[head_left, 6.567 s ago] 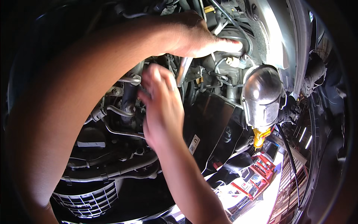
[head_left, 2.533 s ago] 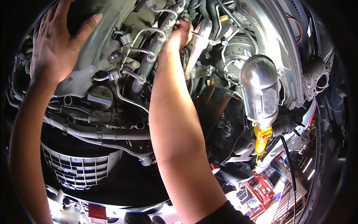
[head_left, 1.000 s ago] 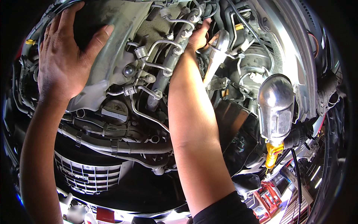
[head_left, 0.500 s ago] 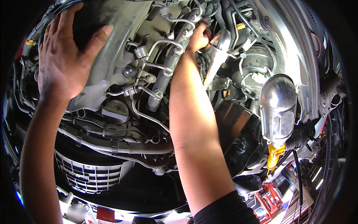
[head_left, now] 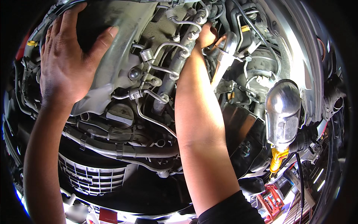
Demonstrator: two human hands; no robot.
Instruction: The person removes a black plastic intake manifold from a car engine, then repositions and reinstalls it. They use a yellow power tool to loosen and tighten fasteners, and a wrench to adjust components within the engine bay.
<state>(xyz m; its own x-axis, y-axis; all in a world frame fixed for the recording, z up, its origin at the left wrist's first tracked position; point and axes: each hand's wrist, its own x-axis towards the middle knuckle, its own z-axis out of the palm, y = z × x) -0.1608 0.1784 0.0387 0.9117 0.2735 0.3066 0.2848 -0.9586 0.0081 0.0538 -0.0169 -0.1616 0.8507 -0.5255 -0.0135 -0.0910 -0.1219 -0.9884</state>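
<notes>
My left hand [head_left: 67, 61] lies with fingers stretched and thumb apart on the left side of the grey engine cover [head_left: 126, 52], holding nothing. My right arm reaches deep into the engine bay, just right of the metal fuel rail [head_left: 175, 61] with its bent steel pipes [head_left: 158, 69]. My right hand [head_left: 207, 35] is down in the gap between that rail and a shiny metal pipe [head_left: 223, 56]. Its fingers are hidden among the hoses, so what they touch does not show.
A caged work lamp [head_left: 283, 112] with a yellow handle [head_left: 278, 160] hangs at the right. A round oil filler cap [head_left: 120, 114] and a thick hose [head_left: 123, 148] lie nearer me, above the grille [head_left: 93, 177]. A red metal stand [head_left: 271, 201] shows at the lower right.
The whole view has shifted slightly, so everything sits a little further right and lower. My right hand has turned a little within the gap; my left hand keeps its place on the cover.
</notes>
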